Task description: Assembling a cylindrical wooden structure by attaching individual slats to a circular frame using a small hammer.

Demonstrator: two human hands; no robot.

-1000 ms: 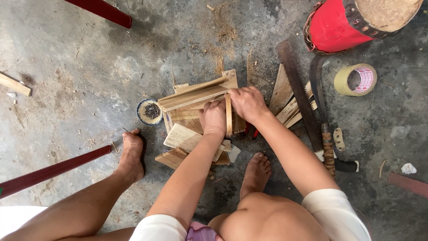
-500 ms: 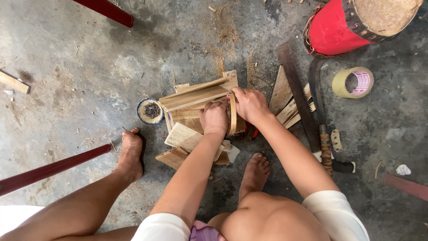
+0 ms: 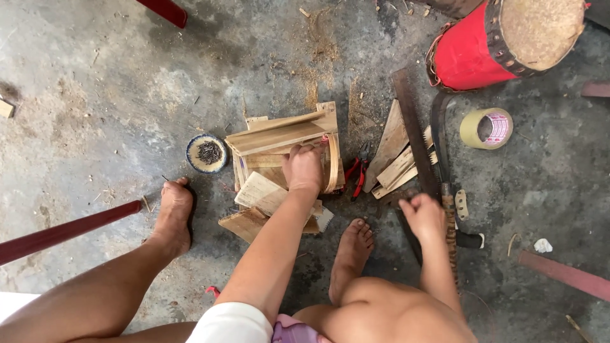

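Left hand (image 3: 305, 166) is pressing down on the pile of wooden slats (image 3: 279, 136) in the middle of the concrete floor (image 3: 95, 82), fingers curled over the pile and touching a curved thin wood strip (image 3: 332, 162) standing on edge at the pile's right side. Cannot tell if the fingers are actually pinching anything. Right hand (image 3: 422, 215) is hovering apart from the pile, lower right of it, fingers curled into a loose fist, holding nothing visible; it is sitting just above a dark tool handle (image 3: 450, 222) lying on the floor.

Red-handled pliers (image 3: 358, 174) are lying just right of the pile. More slats (image 3: 394, 159) are lying further right, beside a long saw blade (image 3: 413, 133). Small round bowl of nails (image 3: 207, 153) is sitting just left of the pile. Roll of tape (image 3: 487, 128) is lying toward the floor's right edge, under the red drum-like cylinder (image 3: 502, 41) in the top right corner. Left foot (image 3: 173, 213) and right foot (image 3: 352, 251) are planted either side of the near end of the pile. A red bar (image 3: 70, 228) is lying at the left edge.
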